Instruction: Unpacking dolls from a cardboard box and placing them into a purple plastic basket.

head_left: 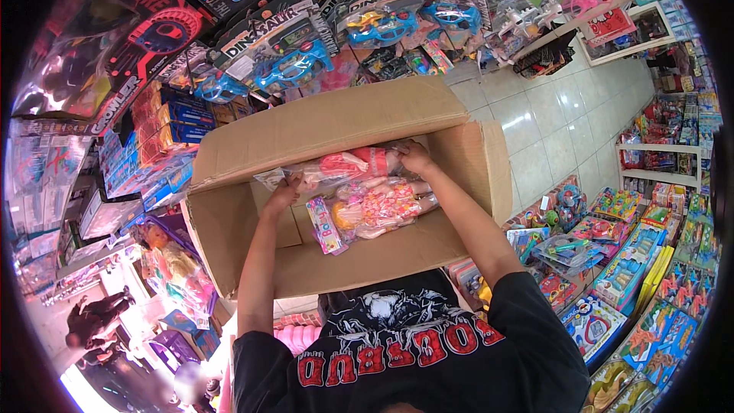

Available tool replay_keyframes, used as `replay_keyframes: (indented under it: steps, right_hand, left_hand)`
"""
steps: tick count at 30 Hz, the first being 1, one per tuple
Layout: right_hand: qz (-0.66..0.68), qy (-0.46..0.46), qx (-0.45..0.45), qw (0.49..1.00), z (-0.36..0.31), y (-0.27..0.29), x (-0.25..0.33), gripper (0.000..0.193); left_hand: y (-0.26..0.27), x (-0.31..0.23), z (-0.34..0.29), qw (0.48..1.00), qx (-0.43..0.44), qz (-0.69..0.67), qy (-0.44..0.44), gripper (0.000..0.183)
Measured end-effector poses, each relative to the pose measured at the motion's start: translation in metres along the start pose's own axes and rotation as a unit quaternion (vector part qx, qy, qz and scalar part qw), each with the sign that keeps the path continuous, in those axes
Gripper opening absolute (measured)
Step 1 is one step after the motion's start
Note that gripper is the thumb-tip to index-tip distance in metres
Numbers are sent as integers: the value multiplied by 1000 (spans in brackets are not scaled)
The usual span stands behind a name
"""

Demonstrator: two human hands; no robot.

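Note:
A large open cardboard box point(344, 265) is in front of me, its flaps folded outward. Inside, along the far wall, a bagged doll in a red outfit point(353, 162) lies sideways in clear plastic. My left hand point(284, 193) is closed on the left end of its bag, and my right hand point(415, 158) grips the right end. Nearer to me lies a second bagged doll point(382, 205) with yellow hair, a flowered dress and a pink card header at its left. Neither hand holds that one.
Blue toy guns in plastic packs point(294, 63) hang beyond the box. At right, packaged toys point(604, 260) cover a low display beside a tiled floor point(543, 118). A boxed doll point(172, 260) stands at left. Farther down-left is another person point(99, 317).

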State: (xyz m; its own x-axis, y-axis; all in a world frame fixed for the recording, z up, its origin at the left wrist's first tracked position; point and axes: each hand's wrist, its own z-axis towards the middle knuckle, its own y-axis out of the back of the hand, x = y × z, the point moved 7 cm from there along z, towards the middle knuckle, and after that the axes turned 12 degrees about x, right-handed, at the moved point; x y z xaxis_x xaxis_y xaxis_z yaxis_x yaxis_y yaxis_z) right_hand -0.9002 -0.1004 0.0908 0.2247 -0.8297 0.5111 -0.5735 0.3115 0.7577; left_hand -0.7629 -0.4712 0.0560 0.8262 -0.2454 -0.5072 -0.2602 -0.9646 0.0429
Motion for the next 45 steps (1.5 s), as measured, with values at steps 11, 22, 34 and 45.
replay_keyframes:
  steps: [11, 22, 34, 45]
  right_hand:
    - [379, -114, -50, 917, -71, 70, 57, 7]
    - [391, 160, -128, 897, -194, 110, 245, 10]
    - [502, 133, 0, 854, -300, 42, 338, 24]
    - [558, -97, -354, 744, -394, -24, 292, 38]
  left_hand:
    - [-33, -44, -83, 986, 146, 76, 31, 73]
    - [-134, -76, -187, 891, 291, -334, -100, 75]
    - [-108, -17, -240, 836, 302, -440, -129, 44]
    - [-99, -41, -291, 840, 350, -331, -248, 59]
